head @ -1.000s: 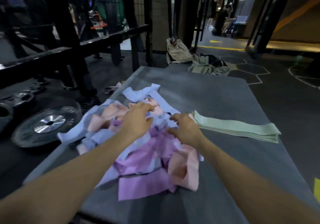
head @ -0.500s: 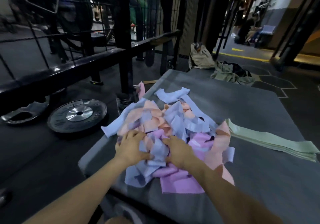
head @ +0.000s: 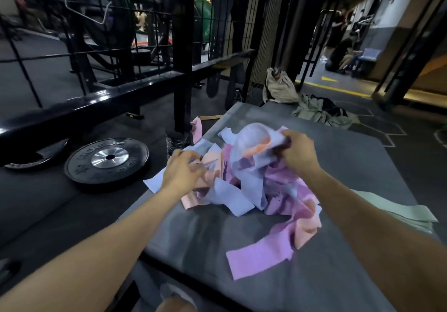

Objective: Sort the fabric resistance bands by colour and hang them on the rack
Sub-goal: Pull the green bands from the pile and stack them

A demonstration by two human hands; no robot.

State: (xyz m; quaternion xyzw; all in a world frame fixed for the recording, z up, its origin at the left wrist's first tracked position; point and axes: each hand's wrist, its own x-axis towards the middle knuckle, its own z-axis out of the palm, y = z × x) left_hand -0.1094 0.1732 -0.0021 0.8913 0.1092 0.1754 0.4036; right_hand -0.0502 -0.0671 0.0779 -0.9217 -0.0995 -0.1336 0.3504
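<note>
— Your right hand point(head: 298, 153) has come up off the heap since half a second ago; what's it holding?

— It grips a pale blue band point(head: 254, 149), fingers curled round one end, and you've lifted that end above the pile of bands point(head: 244, 186). Before, both your hands were pressed down into the near side of the heap.

— And the left?

— Your left hand point(head: 181, 174) sits at the pile's left edge, fingers curled and pinching a peach band point(head: 209, 166) low against the mat point(head: 362, 166).

— Where does the blue one lie against the right hand?

— It arches leftward from your fist, then drops back into the tangle; its lower part is lost among the others.

— The rest?

— Soft, flat, wide fabric loops in blue, peach and lilac, crumpled together near the mat's left edge. One lilac band point(head: 261, 256) trails toward the near edge. Folded pale green bands point(head: 399, 211) lie flat at the right edge, apart from the heap. A black weight plate point(head: 107, 160) lies on the floor left of the mat.
</note>
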